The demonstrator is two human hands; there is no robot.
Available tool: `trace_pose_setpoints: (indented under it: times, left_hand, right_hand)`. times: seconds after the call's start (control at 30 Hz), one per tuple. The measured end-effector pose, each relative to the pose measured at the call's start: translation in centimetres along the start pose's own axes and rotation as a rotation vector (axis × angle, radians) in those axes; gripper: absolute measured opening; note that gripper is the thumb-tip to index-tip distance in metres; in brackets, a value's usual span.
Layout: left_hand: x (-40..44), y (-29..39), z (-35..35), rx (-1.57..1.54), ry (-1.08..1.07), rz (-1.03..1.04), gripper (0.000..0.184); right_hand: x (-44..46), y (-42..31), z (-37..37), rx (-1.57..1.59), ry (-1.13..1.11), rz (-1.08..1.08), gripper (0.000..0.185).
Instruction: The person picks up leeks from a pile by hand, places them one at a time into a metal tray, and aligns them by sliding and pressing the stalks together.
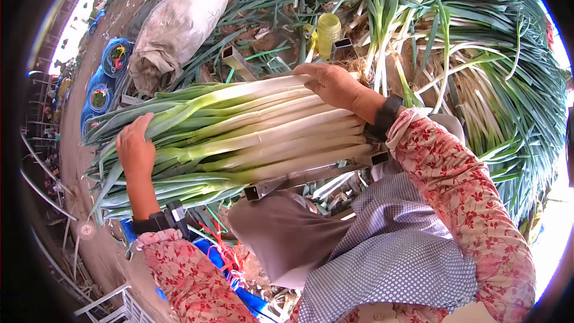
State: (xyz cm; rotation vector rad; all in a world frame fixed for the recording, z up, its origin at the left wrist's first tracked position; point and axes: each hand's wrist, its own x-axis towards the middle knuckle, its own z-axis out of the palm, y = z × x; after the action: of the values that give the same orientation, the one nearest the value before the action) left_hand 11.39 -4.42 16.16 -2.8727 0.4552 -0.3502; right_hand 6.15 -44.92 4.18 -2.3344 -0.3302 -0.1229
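A row of long green onions [281,134] lies side by side across a metal frame [287,180] in front of me, white ends to the right and green leaves to the left. My right hand [336,85] is closed over the uppermost stalk near its white end. Fingers stretched out, my left hand [136,148] rests on the leaves at the other end. Dark bands circle both wrists. The undersides of the onions are hidden.
A large heap of green onions [514,101] fills the right side. Behind the frame stand a yellow-green container [328,34] and a stuffed whitish sack [185,21]. Blue-rimmed round containers [116,58] sit at left. Red ties [227,254] hang below; a white crate [128,308] is at lower left.
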Motion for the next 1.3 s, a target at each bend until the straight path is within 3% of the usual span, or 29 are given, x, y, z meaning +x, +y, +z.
trace_pose_setpoints:
  times: [0.07, 0.17, 0.23, 0.27, 0.37, 0.4, 0.63, 0.8, 0.97, 1.07, 1.2, 1.3]
  left_hand:
    - [1.6, 0.0, -0.3, 0.04, 0.034, 0.049, 0.051]
    - [4.4, 0.0, 0.7, 0.051, 0.004, 0.049, 0.043]
    - [5.7, 0.9, 1.8, 0.047, -0.065, 0.016, 0.039]
    - [6.5, 1.6, 2.4, 0.115, -0.237, -0.062, 0.039]
    - [5.6, 3.2, 5.1, 0.068, -0.219, 0.013, 0.04]
    - [5.9, 4.1, 4.5, 0.048, -0.324, 0.0, 0.042]
    - [6.9, 6.3, 4.2, -0.004, -0.477, -0.007, 0.048]
    - [7.1, 7.2, 5.3, 0.026, -0.386, 0.053, 0.046]
    - [6.5, 6.0, 4.1, 0.135, -0.232, 0.183, 0.033]
    - [5.0, 5.0, 0.2, 0.116, -0.04, 0.246, 0.028]
    - [1.6, 5.7, -4.3, 0.147, 0.108, 0.266, 0.031]
    - [-2.6, 6.4, -2.3, 0.149, 0.074, 0.27, 0.035]
  right_hand:
    - [1.2, 1.3, 0.2, -0.071, 0.011, -0.061, 0.031]
    - [3.6, 1.8, -0.3, 0.036, 0.009, 0.01, 0.031]
    - [4.5, 2.4, 0.2, -0.062, -0.09, 0.066, 0.031]
    - [4.6, 3.5, 1.2, -0.106, -0.118, 0.058, 0.031]
    - [4.6, 4.3, 2.1, -0.189, -0.172, 0.124, 0.032]
    - [4.6, 4.5, 2.5, -0.191, -0.169, 0.112, 0.032]
    - [4.8, 5.2, 3.3, -0.255, -0.227, 0.128, 0.034]
    - [4.4, 4.9, 2.7, -0.245, -0.159, 0.111, 0.034]
    - [4.4, 3.8, 1.1, 0.085, 0.032, -0.017, 0.025]
    - [4.0, 1.4, -1.6, 0.258, -0.011, 0.055, 0.028]
    - [1.3, -1.2, -3.3, 0.215, -0.022, 0.006, 0.032]
    - [-2.0, -1.1, -2.2, 0.126, -0.081, 0.027, 0.032]
